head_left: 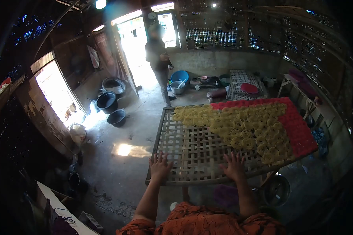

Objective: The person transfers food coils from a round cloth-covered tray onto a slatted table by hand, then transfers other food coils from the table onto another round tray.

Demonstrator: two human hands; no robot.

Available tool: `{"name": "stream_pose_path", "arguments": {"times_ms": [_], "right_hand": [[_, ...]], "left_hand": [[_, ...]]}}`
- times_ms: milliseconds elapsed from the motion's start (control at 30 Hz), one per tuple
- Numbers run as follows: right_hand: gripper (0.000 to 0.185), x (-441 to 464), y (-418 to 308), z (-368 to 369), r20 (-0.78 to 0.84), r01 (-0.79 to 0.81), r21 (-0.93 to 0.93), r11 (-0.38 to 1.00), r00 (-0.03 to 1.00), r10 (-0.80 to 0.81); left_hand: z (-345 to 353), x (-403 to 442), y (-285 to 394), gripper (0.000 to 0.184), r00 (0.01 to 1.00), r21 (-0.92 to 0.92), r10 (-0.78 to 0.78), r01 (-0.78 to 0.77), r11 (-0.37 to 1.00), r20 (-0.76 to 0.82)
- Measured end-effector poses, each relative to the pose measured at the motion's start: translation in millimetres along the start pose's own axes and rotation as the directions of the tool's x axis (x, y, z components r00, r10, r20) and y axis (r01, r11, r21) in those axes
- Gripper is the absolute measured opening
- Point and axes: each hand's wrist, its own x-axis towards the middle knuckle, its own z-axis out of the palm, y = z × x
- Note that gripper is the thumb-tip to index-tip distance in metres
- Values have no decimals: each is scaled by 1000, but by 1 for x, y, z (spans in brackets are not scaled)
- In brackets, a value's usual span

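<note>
Both hands reach over the near edge of a woven bamboo rack [188,156]. My left hand [161,166] has its fingers spread over the near left corner and holds nothing. Farther right, my right hand [234,167] is spread over the slats, also with nothing in it. Whether the palms press on the slats or hover just above, I cannot tell. Many yellowish coiled noodle-like rounds [243,127] cover the back and right of the rack. Red pieces [302,135] line its far and right edges, partly behind the yellow ones.
A person [157,55] stands near the bright doorway. Dark tubs [107,102] sit on the floor at left, with a blue basin [179,76] and a grey pot [178,88] beyond the rack. A low patterned table [243,78] and a wooden bench [298,84] stand at back right.
</note>
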Motion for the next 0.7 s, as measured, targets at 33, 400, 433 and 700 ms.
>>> {"name": "stream_pose_path", "arguments": {"times_ms": [33,400,433,700], "right_hand": [[71,0,1,1,2,3,10,1000,1000,-3],[71,1,1,2,-18,5,10,1000,1000,-5],[70,0,2,3,-24,6,9,1000,1000,-6],[69,-1,1,2,-58,14,29,999,998,-12]], "left_hand": [[-1,0,0,63,1000,-6,-3,3,1000,3],[-1,0,1,62,999,-50,9,-11,999,-43],[0,1,0,62,999,-54,8,-11,998,-46],[5,-1,-1,62,998,-26,12,-14,1000,-54]]}}
